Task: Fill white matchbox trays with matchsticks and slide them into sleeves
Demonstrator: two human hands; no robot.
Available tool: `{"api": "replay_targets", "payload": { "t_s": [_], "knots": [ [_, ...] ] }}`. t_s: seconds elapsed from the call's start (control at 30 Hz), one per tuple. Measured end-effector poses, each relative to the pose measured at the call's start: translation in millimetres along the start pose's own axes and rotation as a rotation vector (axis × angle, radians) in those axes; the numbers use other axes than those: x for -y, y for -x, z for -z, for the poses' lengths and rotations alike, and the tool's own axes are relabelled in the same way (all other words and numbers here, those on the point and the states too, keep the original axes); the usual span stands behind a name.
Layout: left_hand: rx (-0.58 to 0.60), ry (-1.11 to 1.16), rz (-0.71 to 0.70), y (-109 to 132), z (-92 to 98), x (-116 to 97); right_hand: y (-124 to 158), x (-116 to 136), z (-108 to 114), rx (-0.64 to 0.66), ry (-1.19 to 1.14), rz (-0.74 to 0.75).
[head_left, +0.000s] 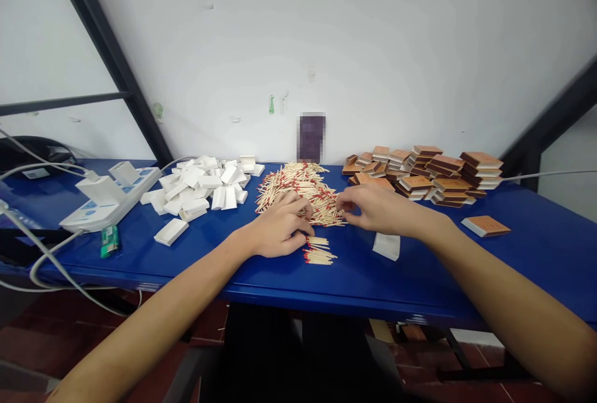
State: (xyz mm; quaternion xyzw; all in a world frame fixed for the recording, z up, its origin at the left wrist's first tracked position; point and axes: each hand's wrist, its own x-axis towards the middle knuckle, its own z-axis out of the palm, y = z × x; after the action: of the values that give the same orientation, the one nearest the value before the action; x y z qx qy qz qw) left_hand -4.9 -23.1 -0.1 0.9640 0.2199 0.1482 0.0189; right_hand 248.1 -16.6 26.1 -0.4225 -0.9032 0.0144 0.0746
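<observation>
The match pile point(303, 182) lies on the blue tabletop point(275, 282), mostly beyond the two hands and between them. The left hand point(285, 226) rests over the pile's near left edge, fingers curled, thumb just beside a small row of matches point(318, 241). A second small row point(319, 257) lies nearer the person. The right hand point(366, 207) is at the pile's right edge, thumb and fingers bent; whether either hand grips any matches, I cannot tell. A white tray point(387, 247) lies just below the right wrist. White trays point(200, 182) are heaped to the left, brown boxes point(448, 185) to the right.
</observation>
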Motion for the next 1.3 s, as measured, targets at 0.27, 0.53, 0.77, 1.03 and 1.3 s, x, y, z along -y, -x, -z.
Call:
{"api": "replay_targets", "payload": {
  "t_s": [0.27, 0.53, 0.77, 1.03, 1.3],
  "knots": [
    [0.011, 0.039, -0.021, 1, 0.1, -2, 3, -3, -3, 0.120, 0.041, -0.054],
    [-0.072, -0.019, 0.052, 0, -1.1, 3, -1, 8, -3, 0.194, 0.025, -0.067],
    [-0.086, -0.020, 0.063, -1, -2.1, 3, 0, 7, -5, 0.209, -0.023, -0.065],
    [-0.080, -0.017, 0.085, -1, -1.4, 3, 2, 13, -5, 0.241, -0.025, -0.091],
    [-0.118, -0.071, 0.062, -1, -7.1, 5, 9, 15, 9, 0.187, -0.058, -0.097]
  ]
}}
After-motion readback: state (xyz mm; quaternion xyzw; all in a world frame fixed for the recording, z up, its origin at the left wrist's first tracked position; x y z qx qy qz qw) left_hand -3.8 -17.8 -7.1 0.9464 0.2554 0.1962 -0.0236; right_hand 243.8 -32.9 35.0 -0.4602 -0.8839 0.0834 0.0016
